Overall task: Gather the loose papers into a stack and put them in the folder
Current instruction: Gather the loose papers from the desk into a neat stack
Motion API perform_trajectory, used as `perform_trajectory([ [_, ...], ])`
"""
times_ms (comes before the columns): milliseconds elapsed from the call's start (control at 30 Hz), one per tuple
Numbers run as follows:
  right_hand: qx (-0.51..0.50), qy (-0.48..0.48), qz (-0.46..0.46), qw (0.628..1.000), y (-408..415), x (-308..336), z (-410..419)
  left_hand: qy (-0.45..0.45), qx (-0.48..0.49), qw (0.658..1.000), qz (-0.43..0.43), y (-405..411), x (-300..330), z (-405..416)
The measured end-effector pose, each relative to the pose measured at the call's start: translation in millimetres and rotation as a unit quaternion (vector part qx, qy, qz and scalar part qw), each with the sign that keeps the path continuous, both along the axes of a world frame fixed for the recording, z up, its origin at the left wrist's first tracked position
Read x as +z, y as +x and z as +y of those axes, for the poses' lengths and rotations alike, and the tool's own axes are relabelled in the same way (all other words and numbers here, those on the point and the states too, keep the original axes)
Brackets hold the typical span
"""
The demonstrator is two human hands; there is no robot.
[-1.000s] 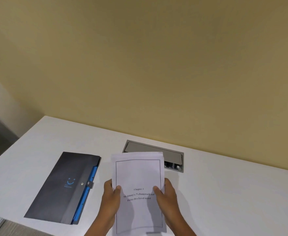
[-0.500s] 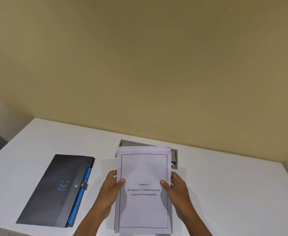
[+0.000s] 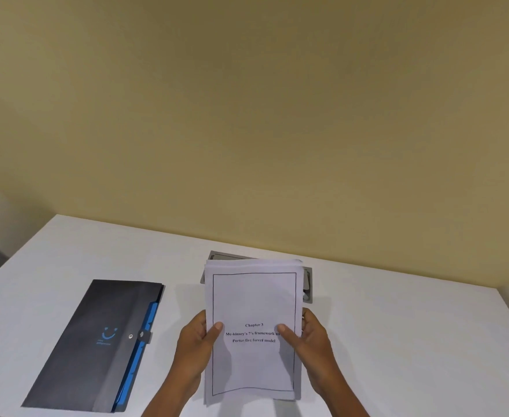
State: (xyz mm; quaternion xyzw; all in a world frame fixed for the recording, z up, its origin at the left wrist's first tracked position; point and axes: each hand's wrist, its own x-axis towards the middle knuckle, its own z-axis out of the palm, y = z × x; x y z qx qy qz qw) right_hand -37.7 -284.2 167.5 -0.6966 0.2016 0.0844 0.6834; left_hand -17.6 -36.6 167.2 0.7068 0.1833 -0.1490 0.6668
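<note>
A stack of white papers (image 3: 253,302) stands nearly upright above the white table (image 3: 412,341), its top sheet printed with a border and a "Chapter 3" heading. My left hand (image 3: 194,347) grips the stack's left edge, thumb on the front sheet. On the right edge, my right hand (image 3: 315,341) holds it the same way. The sheet edges at the top are slightly uneven. A dark grey folder (image 3: 97,341) with a blue smiley mark and blue inner tabs lies closed and snapped shut on the table, to the left of my hands.
A grey metal cable hatch (image 3: 306,284) is set into the table behind the papers, mostly hidden by them. A yellow wall (image 3: 247,115) rises at the table's far edge. The table's left corner drops off near the folder.
The paper stack has stayed in both hands and come slightly more upright and squarer. The view has shifted a little, so the folder and the hatch sit slightly differently in the frame.
</note>
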Motion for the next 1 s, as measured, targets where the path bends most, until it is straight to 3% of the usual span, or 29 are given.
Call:
perform_trajectory([
  [133, 0.083, 0.047, 0.033, 0.995, 0.1, -5.9, -14.6, -0.016, 0.029, 0.999, -0.007, 9.6, 3.9, 7.3],
  [267, 0.148, 0.009, 0.072, 0.986, -2.7, -17.6, -19.1, -0.023, 0.058, 0.998, -0.002, 17.3, 4.1, 13.2],
  [500, 0.165, -0.048, 0.066, 0.983, -0.8, -25.5, -13.5, -0.02, 0.06, 0.998, -0.002, 24.5, 1.2, 8.2],
  [700, 0.043, -0.016, 0.014, 0.999, 17.4, -18.2, -8.0, 0.001, 0.011, 1.0, -0.009, 28.1, 1.9, -1.8],
  [867, -0.078, -0.015, -0.005, 0.997, 27.9, -19.5, 2.8, 0.0, 0.018, 1.0, -0.02, 31.1, 1.9, -19.1],
  [1000, -0.121, -0.034, -0.016, 0.992, 22.0, -30.0, 13.3, 0.006, 0.021, 0.999, -0.038, 28.5, -5.9, -31.5],
])
